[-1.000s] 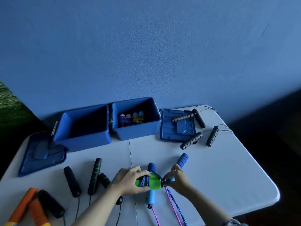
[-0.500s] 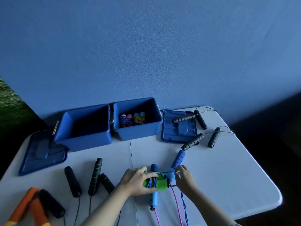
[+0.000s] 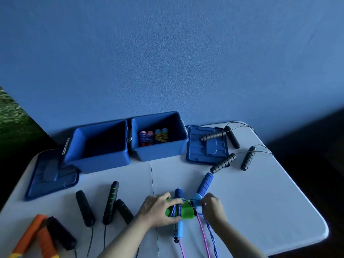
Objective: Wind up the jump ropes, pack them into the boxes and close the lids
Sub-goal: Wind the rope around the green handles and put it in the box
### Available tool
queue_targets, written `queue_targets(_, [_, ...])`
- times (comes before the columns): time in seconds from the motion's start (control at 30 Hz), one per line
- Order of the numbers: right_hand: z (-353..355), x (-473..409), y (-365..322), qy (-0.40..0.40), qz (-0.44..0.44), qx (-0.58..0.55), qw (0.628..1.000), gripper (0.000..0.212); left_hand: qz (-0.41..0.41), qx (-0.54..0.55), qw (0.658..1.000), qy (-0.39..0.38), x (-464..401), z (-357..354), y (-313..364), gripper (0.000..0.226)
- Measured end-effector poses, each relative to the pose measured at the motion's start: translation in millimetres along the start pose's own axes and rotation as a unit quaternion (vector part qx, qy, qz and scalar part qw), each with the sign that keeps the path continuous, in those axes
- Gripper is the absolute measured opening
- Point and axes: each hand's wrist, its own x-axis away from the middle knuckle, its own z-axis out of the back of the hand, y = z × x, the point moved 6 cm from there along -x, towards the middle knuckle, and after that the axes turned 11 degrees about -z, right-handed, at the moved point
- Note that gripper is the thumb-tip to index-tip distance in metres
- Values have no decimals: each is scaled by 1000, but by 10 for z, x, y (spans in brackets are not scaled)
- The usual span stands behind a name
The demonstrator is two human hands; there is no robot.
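With the left hand [image 3: 158, 209] curled around the bright green foam handles [image 3: 179, 211], the right hand [image 3: 213, 208], pinching the blue braided cord [image 3: 210, 231], should keep each wrap taut and side by side.

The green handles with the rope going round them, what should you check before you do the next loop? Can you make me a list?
1. Left hand holds the green handles steady: ok.
2. Right hand has hold of the blue cord: ok.
3. Earlier loops sit snug on the handles: ok.
4. Blue handles under the bundle won't get caught in the loop: not ok, they touch it.
5. Loose cord is free past the table edge: cannot tell.
6. Right box is open with room: ok.
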Motion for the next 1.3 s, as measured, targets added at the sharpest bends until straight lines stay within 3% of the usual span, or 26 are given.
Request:
queue_targets(0.17, [-11, 19, -7, 6, -55, 13, 998, 28, -7, -2, 1000, 8, -8, -36, 14, 64])
queue_targets(0.43, [43, -48, 23, -34, -182, -63, 981, 54, -14, 10, 1000, 17, 5, -47, -8, 60])
queue_targets(0.63, [-37, -56, 75, -70, -215, -169, 959, 53, -26, -6, 999, 37, 27, -80, -10, 56])
queue_targets(0.8, [143, -16, 23, -67, -175, -137, 973, 40, 20, -11, 998, 51, 20, 0, -45, 60])
queue_targets(0.93, [225, -53, -3, -131, -137, -60, 980, 25, 64, -18, 997, 41, 19, 103, -117, 65])
queue_targets(1.17, [474, -11, 25, -223, -113, -239, 938, 23, 98, -7, 994, 55, -33, 133, -106, 63])
queue_targets(1.23, [511, 9, 13, -208, -107, -226, 946, 24, 109, -7, 993, 51, -63, 129, -100, 63])
queue_targets(1.3, [580, -4, -14, -145, -82, -164, 972, 20, 108, -18, 993, 47, -67, 131, -92, 62])
